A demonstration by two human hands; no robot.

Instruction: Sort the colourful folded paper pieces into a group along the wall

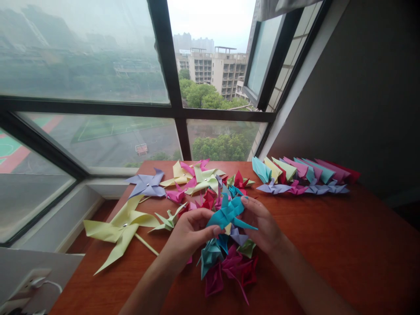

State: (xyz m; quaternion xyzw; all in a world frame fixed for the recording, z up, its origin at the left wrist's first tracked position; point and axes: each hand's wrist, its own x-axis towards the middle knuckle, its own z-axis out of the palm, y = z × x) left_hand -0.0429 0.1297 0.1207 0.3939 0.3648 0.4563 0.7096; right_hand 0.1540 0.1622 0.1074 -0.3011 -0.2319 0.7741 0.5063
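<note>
A blue folded paper piece point(228, 213) with several pointed ends is held up between my two hands, above a pile of folded paper. My left hand point(193, 232) pinches its left side between thumb and fingers. On its right side, the closed fingers of my right hand point(260, 221) grip the upper edge. Magenta folded paper point(232, 262) and a teal folded piece point(211, 256) lie below the hands. A pale green paper crane point(169, 221) rests just left of my left hand.
A large yellow pinwheel point(126, 225) and a purple pinwheel point(147, 184) lie at the left of the brown table point(315, 249). Rows of folded paper pieces point(302, 170) stand at the back right. Behind the table are windows. A socket with a plugged-in cable point(39, 282) is at lower left.
</note>
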